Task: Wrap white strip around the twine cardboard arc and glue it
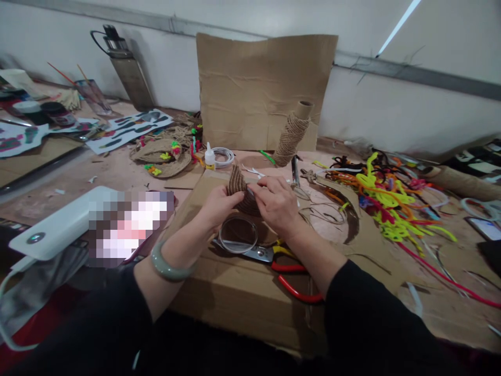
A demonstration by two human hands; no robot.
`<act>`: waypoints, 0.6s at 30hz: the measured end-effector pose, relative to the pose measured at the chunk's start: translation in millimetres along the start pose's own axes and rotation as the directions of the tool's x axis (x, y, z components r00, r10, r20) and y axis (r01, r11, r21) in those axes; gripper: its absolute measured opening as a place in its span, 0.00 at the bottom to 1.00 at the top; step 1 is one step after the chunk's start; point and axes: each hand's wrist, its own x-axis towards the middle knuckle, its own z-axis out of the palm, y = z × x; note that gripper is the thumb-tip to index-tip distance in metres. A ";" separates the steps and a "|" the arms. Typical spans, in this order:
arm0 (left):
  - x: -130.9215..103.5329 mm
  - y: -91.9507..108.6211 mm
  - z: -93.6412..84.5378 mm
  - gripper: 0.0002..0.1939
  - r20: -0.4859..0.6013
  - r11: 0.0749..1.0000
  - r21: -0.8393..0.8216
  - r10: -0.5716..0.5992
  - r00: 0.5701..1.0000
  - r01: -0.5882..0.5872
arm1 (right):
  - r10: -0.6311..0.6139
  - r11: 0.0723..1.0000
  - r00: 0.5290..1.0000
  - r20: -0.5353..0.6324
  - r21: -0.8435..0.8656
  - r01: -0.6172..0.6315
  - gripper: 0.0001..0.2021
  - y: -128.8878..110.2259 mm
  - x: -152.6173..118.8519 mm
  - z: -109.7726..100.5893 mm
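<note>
Between my hands is a cone-shaped piece of coiled brown twine [236, 180], held above a cardboard box. My left hand [216, 208] has its thumb pressed on the near side of the piece, and its fingers are mostly hidden behind. My right hand [277, 201] is closed at the piece's right side, fingers bent and pinching at its edge. Just below them lie a clear round ring [238, 235] and scissors [260, 254] with red and yellow handles. A spool of twine [291, 137] stands beyond my right hand, and a small white glue bottle [210, 156] is beyond my left.
An upright cardboard sheet [266, 89] stands at the back. Tangled bright pipe cleaners [376, 193] lie to the right. On the left are a white device [64, 224], a blurred-out phone [133, 227], a tall bottle [131, 75] and twine-covered pieces [166, 162].
</note>
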 end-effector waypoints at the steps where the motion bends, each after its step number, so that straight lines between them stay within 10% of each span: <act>1: -0.2 0.3 0.2 0.07 0.000 1.000 0.003 0.000 1.000 0.000 | -0.006 1.000 1.000 0.013 -0.008 0.006 0.13 -0.2 0.1 0.3; 18: 3.7 -3.3 -4.0 0.08 -0.033 1.000 0.010 0.017 0.999 -0.017 | 0.120 0.978 0.993 0.013 0.171 -0.120 0.11 -0.9 -1.2 3.1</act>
